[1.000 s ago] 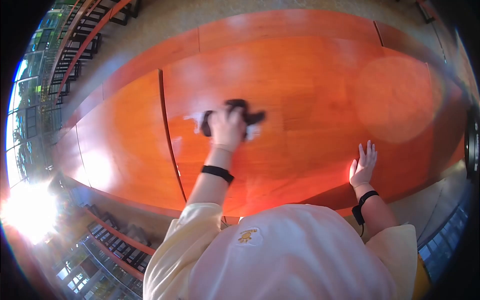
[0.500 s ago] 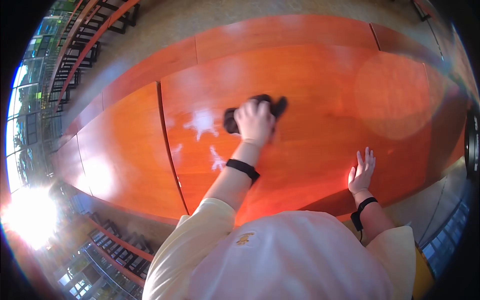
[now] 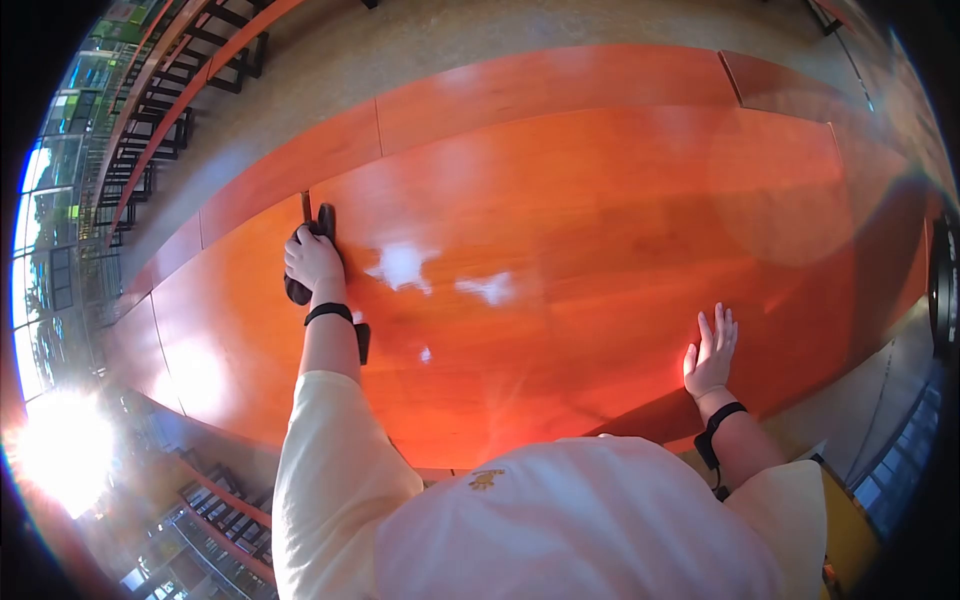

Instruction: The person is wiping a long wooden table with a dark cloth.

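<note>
My left hand (image 3: 313,258) presses a bunched dark cloth (image 3: 327,220) onto the glossy orange-brown wooden table (image 3: 600,240). It sits at the left, over the seam between two table sections, with the arm stretched out. Folds of the cloth stick out on both sides of the fingers, and its middle is hidden under the palm. Toward the near right edge, my right hand (image 3: 711,352) rests flat on the tabletop, fingers stretched and holding nothing. Each wrist wears a black band.
A long orange bench (image 3: 540,75) runs along the table's far side. More benches and tables with black legs (image 3: 190,85) stand at the upper left and lower left. Bright sunlight glares at the left, near the windows (image 3: 55,200).
My left hand has swept the dark cloth leftward across the tabletop, from near the middle to the seam. My right hand stays flat in about the same place.
</note>
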Tool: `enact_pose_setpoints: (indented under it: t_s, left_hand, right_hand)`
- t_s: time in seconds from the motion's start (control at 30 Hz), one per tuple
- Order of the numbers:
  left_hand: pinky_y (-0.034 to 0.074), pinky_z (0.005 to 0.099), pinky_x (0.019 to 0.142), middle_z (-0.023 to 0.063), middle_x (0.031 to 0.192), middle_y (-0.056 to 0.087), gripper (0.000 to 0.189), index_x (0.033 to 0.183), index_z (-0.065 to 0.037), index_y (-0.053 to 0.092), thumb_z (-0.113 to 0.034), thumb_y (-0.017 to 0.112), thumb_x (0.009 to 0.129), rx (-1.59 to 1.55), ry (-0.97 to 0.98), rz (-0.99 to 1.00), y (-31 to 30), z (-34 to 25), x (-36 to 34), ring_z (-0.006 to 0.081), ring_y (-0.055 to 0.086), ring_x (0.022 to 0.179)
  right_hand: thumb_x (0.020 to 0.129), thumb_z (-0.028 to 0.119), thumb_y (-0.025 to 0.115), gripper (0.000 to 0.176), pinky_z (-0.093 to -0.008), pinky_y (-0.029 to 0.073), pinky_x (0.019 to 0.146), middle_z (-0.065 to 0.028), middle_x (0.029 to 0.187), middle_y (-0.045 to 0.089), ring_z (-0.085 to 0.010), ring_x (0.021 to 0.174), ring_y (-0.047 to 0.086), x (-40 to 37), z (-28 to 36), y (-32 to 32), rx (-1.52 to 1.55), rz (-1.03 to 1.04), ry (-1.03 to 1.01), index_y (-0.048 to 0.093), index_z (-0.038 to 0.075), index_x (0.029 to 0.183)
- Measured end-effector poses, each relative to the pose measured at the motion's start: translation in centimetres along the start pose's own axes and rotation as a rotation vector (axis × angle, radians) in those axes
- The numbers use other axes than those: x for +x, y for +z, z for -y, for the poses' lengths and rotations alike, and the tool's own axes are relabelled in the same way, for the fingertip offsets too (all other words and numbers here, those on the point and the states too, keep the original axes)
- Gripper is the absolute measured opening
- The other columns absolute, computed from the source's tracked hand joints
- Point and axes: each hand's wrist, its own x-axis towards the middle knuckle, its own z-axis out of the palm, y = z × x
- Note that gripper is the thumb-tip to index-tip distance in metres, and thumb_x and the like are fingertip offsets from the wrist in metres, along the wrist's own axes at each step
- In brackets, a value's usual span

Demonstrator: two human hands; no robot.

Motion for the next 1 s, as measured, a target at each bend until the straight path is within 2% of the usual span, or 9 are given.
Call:
enact_pose_setpoints:
  t_s: [0.07,0.17,0.2,0.4,0.47,0.6,0.77,0.9,1.0]
  left_hand:
    - [0.049,0.0508,0.078,0.0137,0.1,0.061,0.021,0.105,-0.015,0.065,-0.022,0.053,0.089,-0.065,-0.097,-0.025,-1.3,-3.4,-0.5,0.0356,0.06,0.092]
    - [0.048,0.0501,0.074,0.0167,0.097,0.065,0.019,0.098,-0.012,0.067,-0.018,0.054,0.085,-0.38,0.135,0.048,-7.1,-11.7,-3.0,0.0352,0.063,0.09]
    - [0.048,0.0501,0.073,0.0166,0.091,0.064,0.02,0.099,-0.012,0.067,-0.018,0.057,0.082,-0.491,0.389,0.039,-9.0,-16.0,-6.6,0.0362,0.063,0.087]
    - [0.044,0.047,0.081,0.0098,0.102,0.06,0.024,0.1,-0.016,0.066,-0.018,0.063,0.077,-0.679,0.822,-0.147,-9.7,-18.2,-8.7,0.0324,0.058,0.093]
    - [0.045,0.0488,0.078,0.0118,0.1,0.062,0.024,0.102,-0.017,0.065,-0.018,0.06,0.078,-0.477,0.619,0.211,-7.6,-14.8,-4.3,0.0323,0.06,0.095]
    - [0.049,0.051,0.08,0.014,0.102,0.061,0.024,0.111,-0.019,0.063,-0.026,0.052,0.091,-0.218,0.137,0.029,0.0,-5.3,3.1,0.0353,0.061,0.095]
    - [0.05,0.0515,0.077,0.0145,0.103,0.059,0.025,0.111,-0.017,0.062,-0.028,0.051,0.091,-0.056,-0.177,0.062,-1.6,-8.8,3.8,0.0362,0.062,0.093]
    - [0.051,0.0515,0.073,0.0142,0.097,0.065,0.019,0.099,-0.013,0.066,-0.022,0.051,0.09,-0.409,0.276,0.128,-6.3,-19.5,-0.5,0.0349,0.063,0.089]
    - [0.046,0.0489,0.082,0.0102,0.109,0.06,0.021,0.104,-0.02,0.066,-0.023,0.06,0.084,-0.623,0.681,-0.105,-9.4,-26.6,-7.1,0.0332,0.058,0.1]
  right_hand:
    - [0.087,0.017,0.049,0.059,-0.0621,0.016,0.115,-0.0219,0.156,0.023,-0.0465,0.143,0.021,0.1,0.0,0.2,0.006,-0.004,0.003,0.036,0.009,0.145]
    - [0.088,0.018,0.048,0.059,-0.0616,0.016,0.115,-0.0223,0.156,0.023,-0.0463,0.143,0.021,0.0,0.0,0.4,-0.013,0.014,0.013,0.036,0.01,0.145]
    - [0.088,0.018,0.048,0.058,-0.0614,0.016,0.115,-0.0224,0.156,0.023,-0.0462,0.143,0.021,0.2,0.2,0.7,-0.018,0.012,0.013,0.036,0.01,0.145]
    - [0.09,0.021,0.045,0.057,-0.061,0.015,0.116,-0.0229,0.156,0.023,-0.0464,0.143,0.02,0.1,-0.1,0.0,-0.062,0.022,-0.001,0.034,0.008,0.145]
    - [0.091,0.023,0.042,0.056,-0.0612,0.015,0.116,-0.0232,0.156,0.023,-0.0468,0.143,0.021,0.1,-0.1,0.2,-0.071,0.042,0.009,0.033,0.007,0.145]
    - [0.093,0.026,0.039,0.055,-0.0614,0.015,0.115,-0.0238,0.155,0.024,-0.0474,0.142,0.021,0.2,0.1,0.0,-0.078,-0.002,0.003,0.035,0.006,0.144]
    - [0.094,0.028,0.038,0.054,-0.0617,0.014,0.115,-0.0251,0.155,0.023,-0.0478,0.142,0.021,0.2,0.0,-0.2,-0.019,0.005,-0.012,0.035,0.006,0.144]
    - [0.094,0.027,0.038,0.053,-0.0622,0.014,0.115,-0.0255,0.155,0.024,-0.0482,0.142,0.022,0.2,0.2,-0.6,-0.022,-0.005,-0.008,0.036,0.006,0.143]
    - [0.094,0.027,0.038,0.053,-0.0626,0.015,0.114,-0.0258,0.154,0.025,-0.0488,0.141,0.024,0.0,0.4,-0.4,-0.041,0.004,0.0,0.036,0.006,0.143]
